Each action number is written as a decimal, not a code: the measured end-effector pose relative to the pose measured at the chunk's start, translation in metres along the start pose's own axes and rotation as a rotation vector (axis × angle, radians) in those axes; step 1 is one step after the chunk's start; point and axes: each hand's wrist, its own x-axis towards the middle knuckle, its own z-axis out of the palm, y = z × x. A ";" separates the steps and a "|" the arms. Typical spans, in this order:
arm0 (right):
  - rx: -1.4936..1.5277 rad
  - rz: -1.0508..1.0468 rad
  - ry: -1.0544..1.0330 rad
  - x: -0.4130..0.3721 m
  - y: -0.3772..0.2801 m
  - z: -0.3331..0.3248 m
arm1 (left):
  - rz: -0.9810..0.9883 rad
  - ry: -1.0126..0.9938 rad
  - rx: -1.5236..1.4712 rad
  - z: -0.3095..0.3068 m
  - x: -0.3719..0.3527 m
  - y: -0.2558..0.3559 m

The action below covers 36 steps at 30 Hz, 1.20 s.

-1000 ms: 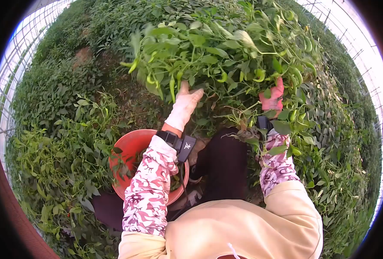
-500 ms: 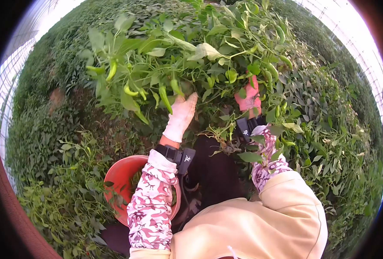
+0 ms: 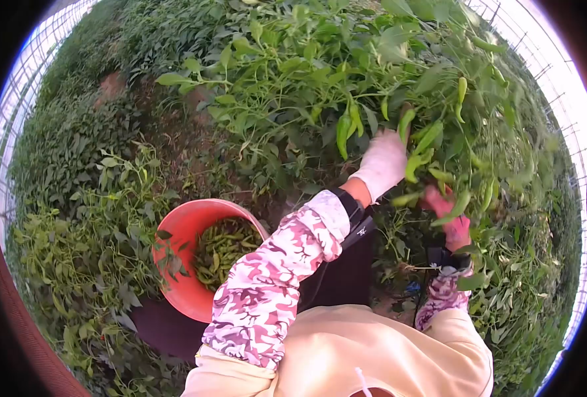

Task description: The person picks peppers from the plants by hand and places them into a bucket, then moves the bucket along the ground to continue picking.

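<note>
My left hand (image 3: 383, 161), in a white glove, reaches up into a pepper plant (image 3: 287, 86) hung with slim green peppers. Its fingers look curled among the leaves beside a green pepper (image 3: 406, 123); what they grip is hidden. Lower and to the right is my right hand (image 3: 457, 230), in a pink glove. A hanging pepper (image 3: 453, 210) crosses in front of it, and its fingers are partly covered and blurred. More green peppers (image 3: 344, 135) dangle left of my left hand.
A red bucket (image 3: 186, 221) with many picked green peppers (image 3: 224, 250) stands left of my legs, below my left sleeve. Dense plants (image 3: 68, 245) grow on both sides. Brown soil (image 3: 174, 142) shows between rows, and a greenhouse frame (image 3: 538, 53) curves around.
Both hands have moved right in the view, and my right hand is lower. The peppered branches also appear farther right. More of the bucket and its peppers now shows.
</note>
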 end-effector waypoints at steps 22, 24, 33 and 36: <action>0.655 -0.938 -0.245 0.018 -0.130 0.134 | 0.069 0.016 -0.571 0.081 0.020 -0.020; 0.242 -1.097 -0.013 0.029 -0.138 0.134 | 0.105 -0.035 -0.374 0.047 0.014 -0.009; -1.267 -0.909 0.138 0.094 -0.140 0.114 | 0.119 0.086 -0.020 -0.020 -0.044 -0.007; -1.182 -0.904 0.154 0.101 -0.137 0.109 | 0.118 0.094 -0.228 -0.056 -0.084 -0.013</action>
